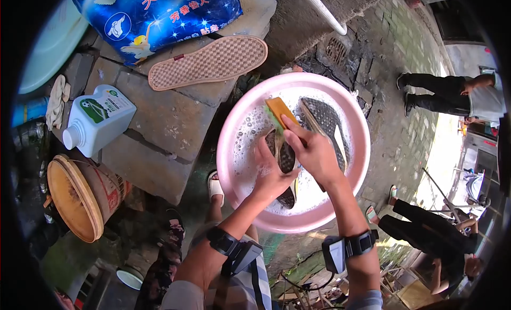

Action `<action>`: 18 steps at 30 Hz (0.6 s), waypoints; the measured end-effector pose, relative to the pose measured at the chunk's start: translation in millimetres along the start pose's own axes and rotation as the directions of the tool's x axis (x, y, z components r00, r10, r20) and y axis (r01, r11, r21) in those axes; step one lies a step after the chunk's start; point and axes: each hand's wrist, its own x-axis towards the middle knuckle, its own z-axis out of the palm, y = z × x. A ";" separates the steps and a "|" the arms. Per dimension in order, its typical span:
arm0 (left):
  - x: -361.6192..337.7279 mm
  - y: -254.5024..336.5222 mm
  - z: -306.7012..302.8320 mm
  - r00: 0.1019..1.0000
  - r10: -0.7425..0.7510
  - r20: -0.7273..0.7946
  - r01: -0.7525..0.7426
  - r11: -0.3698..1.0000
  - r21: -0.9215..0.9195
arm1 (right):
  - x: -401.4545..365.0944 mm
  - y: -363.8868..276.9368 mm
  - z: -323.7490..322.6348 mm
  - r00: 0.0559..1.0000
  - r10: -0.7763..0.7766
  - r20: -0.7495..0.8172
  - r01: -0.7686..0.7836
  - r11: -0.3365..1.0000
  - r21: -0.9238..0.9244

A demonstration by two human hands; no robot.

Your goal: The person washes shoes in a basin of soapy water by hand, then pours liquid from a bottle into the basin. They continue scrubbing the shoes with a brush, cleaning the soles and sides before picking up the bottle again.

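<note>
A pink basin (229, 190) holds white suds and dark patterned shoes. My right hand (316, 153) is closed on a yellow-brown brush (282, 114) with green bristles, over the middle of the basin. My left hand (270, 174) grips one dark shoe (286, 195) just below the brush. Another dark shoe or insole (327, 121) leans in the suds to the right of the brush. A brown checked insole (208, 62) lies on the stone slabs, above and left of the basin.
On the stone slabs (154, 123) are a blue bag (175, 19) and a pale blue bottle (101, 121). A bucket (74, 198) lies tilted at the left. Two people (447, 91) (426, 235) stand at the right. A white pipe (324, 11) is above the basin.
</note>
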 end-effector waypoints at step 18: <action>-19.1 -19.3 -29.0 0.915 -0.377 0.146 0.373 0.649 -0.663 | -78.3 122.9 63.7 0.985 0.158 -0.063 -0.143 0.971 0.189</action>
